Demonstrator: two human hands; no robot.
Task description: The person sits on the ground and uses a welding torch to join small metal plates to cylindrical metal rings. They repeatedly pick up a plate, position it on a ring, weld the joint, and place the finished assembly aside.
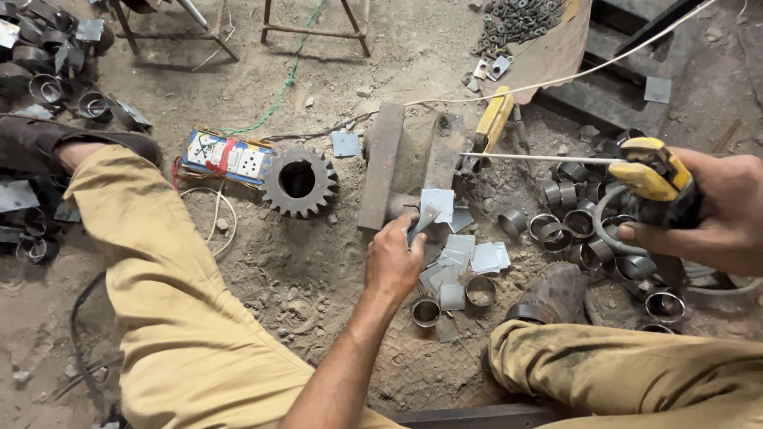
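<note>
My left hand (393,262) reaches down to the dirt floor and pinches a small square metal plate (427,216) by its edge, beside a steel block (381,163). My right hand (707,210) grips a yellow welding electrode holder (656,171) with a thin rod (540,157) pointing left. A loose pile of square metal plates (469,258) lies just right of my left hand, with short metal rings (481,290) around it.
A large gear (299,181) and a switch-and-socket board (225,157) lie to the left. Several metal rings (572,230) are heaped at right and more rings (48,71) at top left. My khaki trouser legs (159,270) and shoe (556,294) flank the spot. Stool legs (314,28) stand behind.
</note>
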